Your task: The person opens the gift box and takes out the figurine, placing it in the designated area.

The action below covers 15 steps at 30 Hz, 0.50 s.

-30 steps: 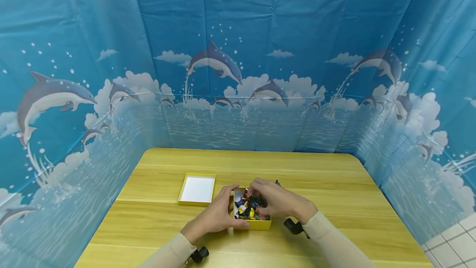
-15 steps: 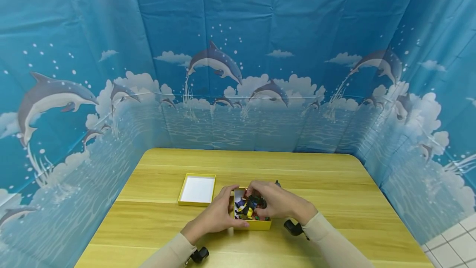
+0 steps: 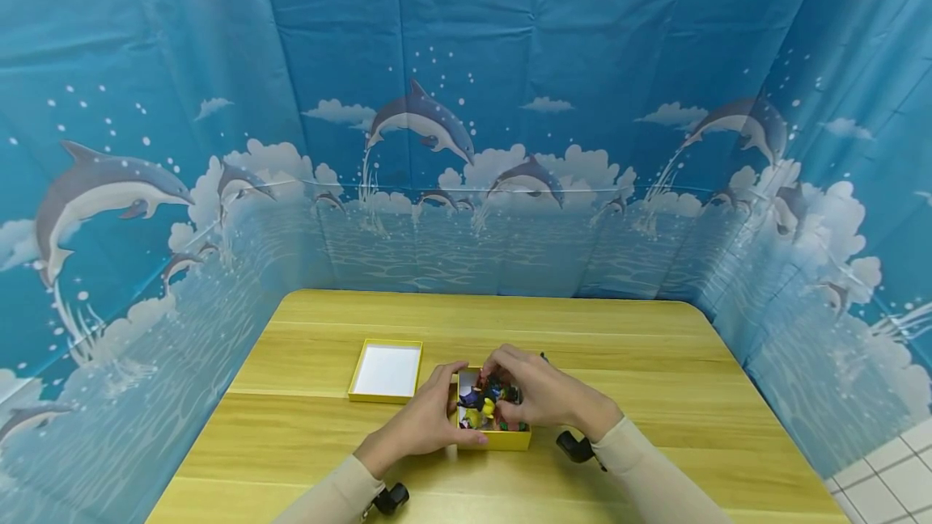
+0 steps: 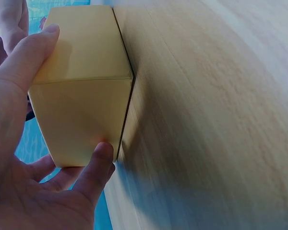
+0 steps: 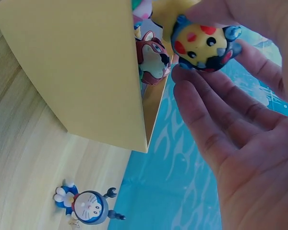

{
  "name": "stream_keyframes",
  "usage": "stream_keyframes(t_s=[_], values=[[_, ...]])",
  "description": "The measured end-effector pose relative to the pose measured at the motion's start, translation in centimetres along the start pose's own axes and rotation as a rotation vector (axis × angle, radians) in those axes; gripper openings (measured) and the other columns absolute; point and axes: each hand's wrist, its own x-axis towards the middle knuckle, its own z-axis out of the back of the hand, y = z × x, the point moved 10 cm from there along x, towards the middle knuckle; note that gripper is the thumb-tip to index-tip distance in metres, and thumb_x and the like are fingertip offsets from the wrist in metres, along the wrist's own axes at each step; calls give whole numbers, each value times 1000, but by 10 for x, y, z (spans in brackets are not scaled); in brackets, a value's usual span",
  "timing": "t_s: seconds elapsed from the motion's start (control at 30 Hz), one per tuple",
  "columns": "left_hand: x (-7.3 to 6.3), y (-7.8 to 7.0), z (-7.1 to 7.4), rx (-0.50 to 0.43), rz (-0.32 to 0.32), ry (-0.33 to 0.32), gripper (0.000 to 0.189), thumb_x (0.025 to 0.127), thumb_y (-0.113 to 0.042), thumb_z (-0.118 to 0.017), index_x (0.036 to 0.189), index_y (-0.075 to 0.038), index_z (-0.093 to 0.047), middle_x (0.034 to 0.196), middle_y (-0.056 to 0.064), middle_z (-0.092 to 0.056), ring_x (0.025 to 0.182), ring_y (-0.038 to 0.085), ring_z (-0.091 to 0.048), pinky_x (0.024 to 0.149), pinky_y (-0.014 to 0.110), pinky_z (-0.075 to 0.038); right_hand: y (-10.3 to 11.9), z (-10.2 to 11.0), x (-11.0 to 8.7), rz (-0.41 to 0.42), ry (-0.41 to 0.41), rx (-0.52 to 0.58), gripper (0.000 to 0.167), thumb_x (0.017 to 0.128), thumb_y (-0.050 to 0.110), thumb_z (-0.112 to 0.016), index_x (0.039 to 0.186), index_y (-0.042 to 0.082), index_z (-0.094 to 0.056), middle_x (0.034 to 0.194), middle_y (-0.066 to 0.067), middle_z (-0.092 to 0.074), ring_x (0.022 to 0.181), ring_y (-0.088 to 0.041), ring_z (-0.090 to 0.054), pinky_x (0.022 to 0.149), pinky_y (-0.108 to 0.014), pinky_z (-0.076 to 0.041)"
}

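A yellow open box (image 3: 502, 441) filled with several small toy figures stands on the table. My left hand (image 3: 425, 424) grips its left side, the thumb along the near wall and the fingers around the left and far sides. My right hand (image 3: 544, 395) is over the box opening. In the right wrist view, its thumb and fingers hold a toy figure (image 5: 201, 45) with a yellow face, red cheeks and a blue-black body. A brown-and-white animal figure (image 5: 152, 60) peeks out at the box rim beside it. The right hand hides part of the contents.
The yellow lid (image 3: 386, 370) with a white inside lies left of the box. A blue-and-white cat figure (image 5: 88, 206) is on the table past the box's right side. A dolphin-print curtain (image 3: 466, 144) surrounds the wooden table (image 3: 626, 346).
My right hand dips slightly, then rises a little over the box. The figures beneath its fingers have shifted. My left hand and the box stay in place.
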Motion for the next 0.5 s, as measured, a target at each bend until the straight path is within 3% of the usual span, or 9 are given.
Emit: stream_keyframes(t_s=[0.5], values=[[-2,-1,-1,-7,5,-3,127,90,-66,-97,183,-13,-29,179,20,-44,151,35,-61,121,61,-57,11,12,-6,77,-82,-71,44,101,6,-81,144,11,-69,134,-2,-66,110,-10,-70,97,-45,-70]])
